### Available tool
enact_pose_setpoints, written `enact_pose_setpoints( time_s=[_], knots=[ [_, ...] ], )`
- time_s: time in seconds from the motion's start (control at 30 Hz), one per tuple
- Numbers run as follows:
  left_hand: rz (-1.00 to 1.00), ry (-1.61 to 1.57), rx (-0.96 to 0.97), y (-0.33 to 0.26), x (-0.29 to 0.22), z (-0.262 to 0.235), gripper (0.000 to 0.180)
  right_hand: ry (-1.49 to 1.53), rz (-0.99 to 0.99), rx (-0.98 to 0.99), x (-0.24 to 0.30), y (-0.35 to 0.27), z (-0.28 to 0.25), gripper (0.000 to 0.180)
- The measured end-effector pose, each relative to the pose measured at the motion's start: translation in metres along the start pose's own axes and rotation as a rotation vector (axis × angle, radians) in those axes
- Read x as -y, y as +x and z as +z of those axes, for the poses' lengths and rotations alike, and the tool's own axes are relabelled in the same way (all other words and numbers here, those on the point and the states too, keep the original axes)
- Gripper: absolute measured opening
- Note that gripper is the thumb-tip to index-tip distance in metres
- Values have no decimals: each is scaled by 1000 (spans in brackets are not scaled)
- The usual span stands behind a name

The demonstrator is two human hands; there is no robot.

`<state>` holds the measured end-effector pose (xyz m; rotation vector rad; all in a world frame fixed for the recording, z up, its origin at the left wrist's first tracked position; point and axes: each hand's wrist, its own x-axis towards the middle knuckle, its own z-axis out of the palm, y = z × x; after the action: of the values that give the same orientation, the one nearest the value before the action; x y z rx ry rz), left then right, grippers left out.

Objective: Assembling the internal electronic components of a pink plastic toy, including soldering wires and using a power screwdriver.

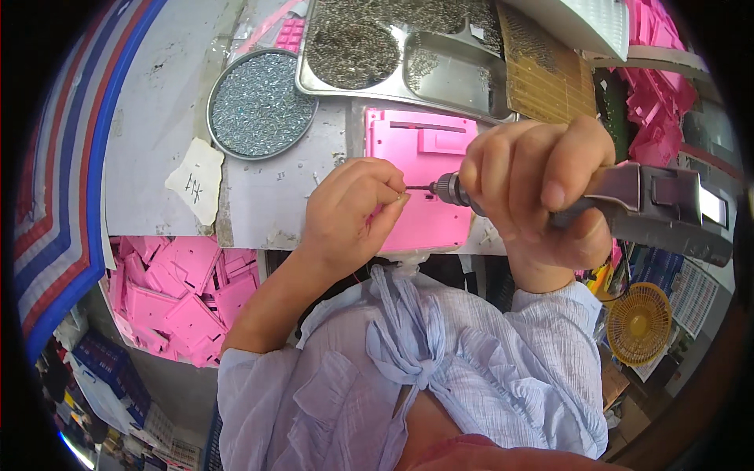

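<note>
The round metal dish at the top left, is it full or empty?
Full. The round metal dish is covered rim to rim with small silvery screws; none of its bottom shows. It sits on the grey worktable.

Glossy pink plastic panel [420, 149], metal screwdriver [644, 208]

Bright even daylight, fisheye-bent dark rim

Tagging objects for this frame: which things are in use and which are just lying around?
In use:
left hand pinching at the driver bit
right hand gripping the electric screwdriver
pink plastic panel

Lying about:
round dish of screws
metal tray
bin of pink parts
paper scrap
small fan
</note>
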<state>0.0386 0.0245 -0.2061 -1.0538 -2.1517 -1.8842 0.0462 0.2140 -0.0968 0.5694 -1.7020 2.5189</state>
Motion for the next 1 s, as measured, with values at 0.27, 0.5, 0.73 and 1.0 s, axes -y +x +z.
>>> enact_pose_setpoints(
  time_s=[0.27,0.5,0.73,1.0],
  knots=[
    [36,46,48,3,6,-20,29,-57,9,27,-6,10,7,28],
    [160,154,30,14,0,-34,27,25,4,90,-18,23,3,27],
    [72,103,11,9,3,-41,29,20,-49,144,-13,31,7,28],
    [115,186,77,9,0,-44,28,-76,14,25,-15,22,27,27]
  ],
)
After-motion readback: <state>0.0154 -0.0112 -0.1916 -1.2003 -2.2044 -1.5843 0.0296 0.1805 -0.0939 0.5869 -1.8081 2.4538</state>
